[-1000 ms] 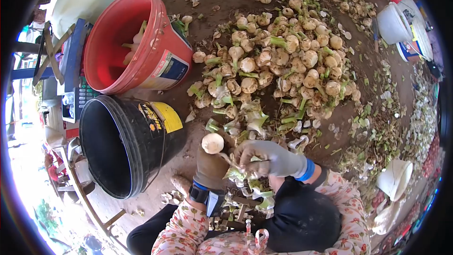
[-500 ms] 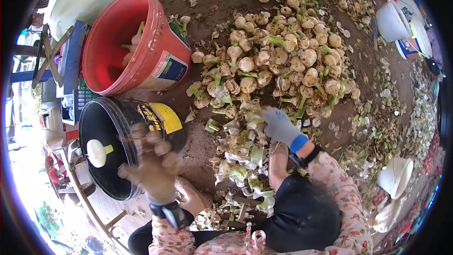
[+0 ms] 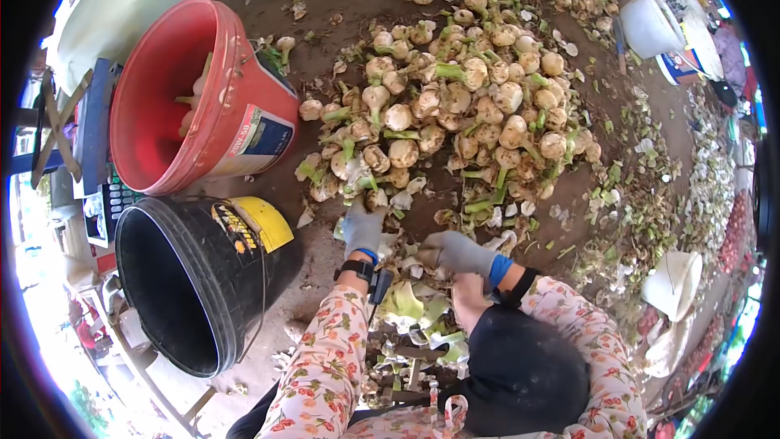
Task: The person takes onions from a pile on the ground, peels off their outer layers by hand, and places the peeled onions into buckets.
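Note:
My left hand (image 3: 362, 228), in a grey glove, is at the near edge of a pile of pale bulbs with green stems (image 3: 487, 106). Its fingers are closed round a bulb (image 3: 375, 199) there. My right hand (image 3: 459, 253), also gloved, is just to the right over the trimmings, fingers curled together; what they hold, if anything, is hidden. Cut leaves and peelings (image 3: 404, 302) lie below both hands, between my legs.
On the left, a red bucket (image 3: 236, 114) with a few bulbs inside stands beyond a black bucket (image 3: 211, 276). White buckets (image 3: 652, 24) are at the far right, and a white container (image 3: 673, 284) lies at the right. Peelings cover the ground there.
A bulb seen at the black bucket's mouth is out of sight. My left hand has moved from that bucket to the pile; my right hand has drawn back toward me. The view has shifted.

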`<action>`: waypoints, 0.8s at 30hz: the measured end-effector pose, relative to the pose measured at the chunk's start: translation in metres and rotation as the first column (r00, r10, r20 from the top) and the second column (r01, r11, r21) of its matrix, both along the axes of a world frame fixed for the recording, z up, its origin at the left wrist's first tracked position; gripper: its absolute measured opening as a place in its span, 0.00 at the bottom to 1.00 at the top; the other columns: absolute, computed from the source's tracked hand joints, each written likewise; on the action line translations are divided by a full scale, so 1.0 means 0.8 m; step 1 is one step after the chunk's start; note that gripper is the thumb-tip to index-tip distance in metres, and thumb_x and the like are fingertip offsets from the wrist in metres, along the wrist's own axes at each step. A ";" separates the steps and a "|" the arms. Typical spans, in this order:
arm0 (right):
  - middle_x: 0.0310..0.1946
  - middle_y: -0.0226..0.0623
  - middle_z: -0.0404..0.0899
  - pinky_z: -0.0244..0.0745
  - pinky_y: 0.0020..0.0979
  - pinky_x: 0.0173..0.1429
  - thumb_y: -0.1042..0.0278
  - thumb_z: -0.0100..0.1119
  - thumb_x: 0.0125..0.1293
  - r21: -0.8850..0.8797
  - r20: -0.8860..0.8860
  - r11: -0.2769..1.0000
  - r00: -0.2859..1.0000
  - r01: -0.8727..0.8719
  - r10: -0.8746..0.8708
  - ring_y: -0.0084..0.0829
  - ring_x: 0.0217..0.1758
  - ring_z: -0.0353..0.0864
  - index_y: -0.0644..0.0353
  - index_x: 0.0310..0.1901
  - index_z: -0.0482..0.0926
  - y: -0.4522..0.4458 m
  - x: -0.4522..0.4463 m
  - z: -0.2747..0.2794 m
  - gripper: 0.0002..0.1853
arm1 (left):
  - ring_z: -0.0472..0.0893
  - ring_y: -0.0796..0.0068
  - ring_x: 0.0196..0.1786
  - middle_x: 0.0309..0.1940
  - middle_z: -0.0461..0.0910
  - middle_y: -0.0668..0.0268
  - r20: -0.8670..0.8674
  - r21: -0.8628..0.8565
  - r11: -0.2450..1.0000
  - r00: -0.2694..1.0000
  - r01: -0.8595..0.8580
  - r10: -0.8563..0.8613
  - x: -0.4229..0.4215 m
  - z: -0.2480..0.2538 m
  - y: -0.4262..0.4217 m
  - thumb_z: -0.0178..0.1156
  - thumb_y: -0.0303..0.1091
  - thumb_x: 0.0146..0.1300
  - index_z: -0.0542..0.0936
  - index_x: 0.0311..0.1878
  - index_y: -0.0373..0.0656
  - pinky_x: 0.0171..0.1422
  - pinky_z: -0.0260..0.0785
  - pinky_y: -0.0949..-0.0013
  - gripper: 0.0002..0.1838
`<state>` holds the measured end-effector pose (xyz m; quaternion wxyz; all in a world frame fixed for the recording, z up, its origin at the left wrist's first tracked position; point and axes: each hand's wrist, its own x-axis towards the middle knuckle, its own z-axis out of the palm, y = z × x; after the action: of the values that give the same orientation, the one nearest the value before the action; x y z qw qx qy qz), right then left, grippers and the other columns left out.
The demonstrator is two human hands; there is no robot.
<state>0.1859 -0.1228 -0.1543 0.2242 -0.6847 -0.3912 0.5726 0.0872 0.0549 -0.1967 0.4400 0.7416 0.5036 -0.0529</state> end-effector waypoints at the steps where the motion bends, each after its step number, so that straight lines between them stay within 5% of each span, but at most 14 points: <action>1: 0.38 0.41 0.82 0.74 0.35 0.47 0.57 0.58 0.62 0.058 -0.087 0.990 0.989 0.128 -0.123 0.36 0.42 0.80 0.63 0.48 0.78 -0.011 0.012 -0.009 0.19 | 0.77 0.52 0.54 0.54 0.75 0.48 -0.045 0.009 0.999 0.998 0.041 -0.040 -0.004 -0.004 0.002 0.62 0.40 0.53 0.67 0.62 0.34 0.59 0.68 0.59 0.34; 3: 0.41 0.37 0.82 0.75 0.31 0.46 0.61 0.60 0.63 0.304 -0.246 0.892 0.932 0.334 -0.265 0.30 0.43 0.80 0.61 0.51 0.77 -0.027 0.019 -0.033 0.18 | 0.78 0.51 0.52 0.53 0.75 0.49 0.267 -0.487 0.859 0.910 -0.155 0.316 -0.037 -0.022 0.003 0.59 0.34 0.55 0.65 0.62 0.33 0.55 0.71 0.60 0.31; 4: 0.41 0.36 0.82 0.74 0.29 0.46 0.61 0.59 0.64 0.277 -0.242 0.890 0.923 0.362 -0.300 0.28 0.42 0.79 0.61 0.52 0.76 -0.025 0.022 -0.027 0.18 | 0.78 0.51 0.51 0.52 0.75 0.49 0.331 -0.704 0.693 0.791 -0.156 0.515 -0.053 -0.020 0.000 0.58 0.31 0.56 0.64 0.62 0.32 0.54 0.73 0.60 0.30; 6: 0.41 0.34 0.81 0.73 0.27 0.47 0.62 0.59 0.65 0.210 -0.238 0.880 0.895 0.426 -0.377 0.24 0.42 0.78 0.62 0.53 0.75 -0.026 0.023 -0.017 0.18 | 0.79 0.57 0.51 0.53 0.73 0.49 0.187 -0.980 0.188 0.584 0.059 0.790 -0.081 0.001 -0.018 0.50 0.22 0.58 0.61 0.64 0.35 0.58 0.73 0.58 0.28; 7: 0.38 0.33 0.80 0.72 0.24 0.45 0.61 0.55 0.67 0.007 -0.410 0.857 0.783 0.516 -0.468 0.21 0.39 0.75 0.64 0.52 0.75 -0.020 0.022 -0.021 0.17 | 0.78 0.61 0.52 0.52 0.74 0.53 0.241 -0.969 0.226 0.575 0.100 0.782 -0.083 0.023 -0.030 0.50 0.24 0.59 0.64 0.61 0.35 0.58 0.72 0.62 0.24; 12: 0.32 0.27 0.75 0.69 0.24 0.40 0.57 0.54 0.68 0.145 -0.298 0.788 0.786 0.598 -0.541 0.18 0.34 0.69 0.66 0.50 0.75 0.004 0.009 0.036 0.19 | 0.76 0.69 0.50 0.48 0.75 0.60 0.467 -0.742 0.668 0.759 0.057 0.454 -0.044 0.121 -0.063 0.63 0.23 0.52 0.67 0.57 0.36 0.59 0.68 0.69 0.27; 16: 0.33 0.24 0.74 0.68 0.22 0.40 0.56 0.57 0.67 0.211 -0.361 0.771 0.781 0.601 -0.510 0.16 0.35 0.68 0.66 0.49 0.73 0.012 0.007 0.061 0.20 | 0.74 0.69 0.51 0.50 0.72 0.62 0.578 -0.320 0.944 0.806 0.077 0.130 -0.038 0.127 -0.080 0.72 0.23 0.39 0.71 0.55 0.39 0.59 0.66 0.70 0.35; 18: 0.35 0.25 0.75 0.69 0.21 0.41 0.56 0.57 0.66 0.161 -0.387 0.796 0.779 0.584 -0.494 0.15 0.37 0.68 0.67 0.49 0.73 0.010 0.004 0.065 0.20 | 0.73 0.67 0.53 0.50 0.71 0.61 0.586 0.049 0.987 0.795 0.155 -0.154 -0.040 0.128 -0.085 0.73 0.23 0.36 0.73 0.53 0.40 0.60 0.65 0.68 0.34; 24: 0.35 0.25 0.76 0.70 0.21 0.44 0.61 0.57 0.67 0.166 -0.518 0.774 0.722 0.611 -0.458 0.15 0.38 0.71 0.66 0.48 0.74 0.003 0.008 0.073 0.16 | 0.72 0.66 0.54 0.51 0.69 0.60 0.547 0.084 0.984 0.817 0.160 -0.180 -0.044 0.121 -0.093 0.73 0.23 0.36 0.73 0.54 0.40 0.61 0.64 0.67 0.35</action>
<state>0.1921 -0.1204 -0.0956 0.5755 -0.5705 -0.1996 0.5509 0.0521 -0.0197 -0.1001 0.5474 0.7745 0.2876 0.1330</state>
